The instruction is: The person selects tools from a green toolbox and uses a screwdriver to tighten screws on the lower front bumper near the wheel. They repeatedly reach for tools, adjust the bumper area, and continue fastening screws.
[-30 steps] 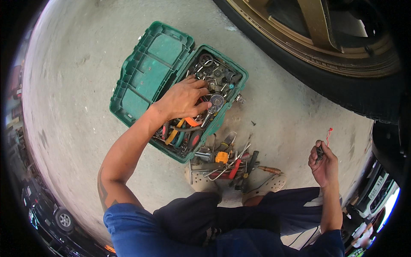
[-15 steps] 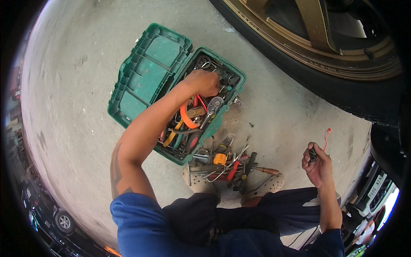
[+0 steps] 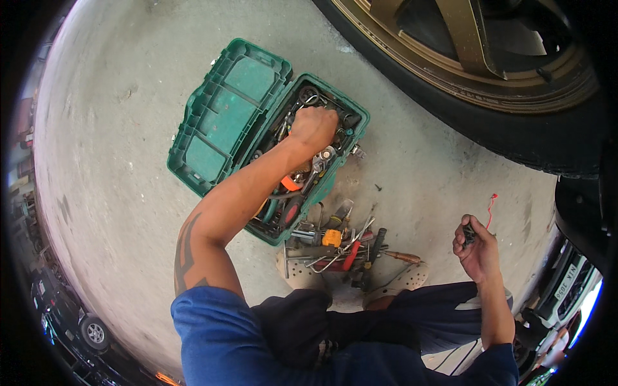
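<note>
My left hand (image 3: pixel 315 127) reaches down into the green toolbox (image 3: pixel 351 103). Its fingers are curled under the palm, and whatever they grip is hidden among the tools. Close below it are a chrome ratchet (image 3: pixel 323 158) and a bright orange item (image 3: pixel 291 183), partly covered by my forearm. A red-and-black handle (image 3: pixel 291 211) lies toward the box's near end. At the right, my right hand (image 3: pixel 478 252) is closed around a small dark part (image 3: pixel 469 235), too covered to name. A thin red wire or cord (image 3: pixel 491 211) sticks up beside that thumb.
The toolbox's lid (image 3: pixel 225 116) lies folded open to the left. Several loose tools, among them a wooden-handled screwdriver (image 3: pixel 404 257) and a yellow-and-black tool (image 3: pixel 331 238), are piled by my clogs (image 3: pixel 302 275). A large tyre (image 3: pixel 450 122) with a bronze rim fills the upper right.
My left hand has shifted slightly right inside the toolbox, and its forearm now covers more of the orange item. My right hand keeps its hold on the dark part.
</note>
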### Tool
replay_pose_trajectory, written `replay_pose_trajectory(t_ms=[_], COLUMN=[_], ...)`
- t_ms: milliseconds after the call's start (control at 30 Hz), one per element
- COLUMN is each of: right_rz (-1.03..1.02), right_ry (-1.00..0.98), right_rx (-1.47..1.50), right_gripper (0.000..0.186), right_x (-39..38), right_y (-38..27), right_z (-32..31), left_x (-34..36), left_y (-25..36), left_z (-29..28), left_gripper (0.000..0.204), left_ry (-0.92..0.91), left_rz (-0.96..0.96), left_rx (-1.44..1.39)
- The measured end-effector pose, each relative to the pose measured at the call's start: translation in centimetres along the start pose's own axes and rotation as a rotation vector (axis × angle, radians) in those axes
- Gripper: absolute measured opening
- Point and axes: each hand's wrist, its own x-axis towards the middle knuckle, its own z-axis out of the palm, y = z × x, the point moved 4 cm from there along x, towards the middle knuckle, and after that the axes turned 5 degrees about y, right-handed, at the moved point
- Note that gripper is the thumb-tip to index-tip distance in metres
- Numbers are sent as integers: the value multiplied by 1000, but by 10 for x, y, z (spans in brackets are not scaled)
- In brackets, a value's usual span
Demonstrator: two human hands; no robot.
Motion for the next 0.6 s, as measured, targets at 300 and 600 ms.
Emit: replay_pose_trajectory(t_ms=[300,600], right_rz=[-23,-30], right_ry=[-7,-3], right_rx=[7,27], right_gripper=[24,24], right_x=[-7,-19], right_y=[3,6], right_z=[-2,-12], left_x=[-2,-9], left_y=[0,-6], left_z=[8,-7], left_gripper=[33,33], left_ry=[23,22], left_rz=[-125,-274], left_rx=[43,-228])
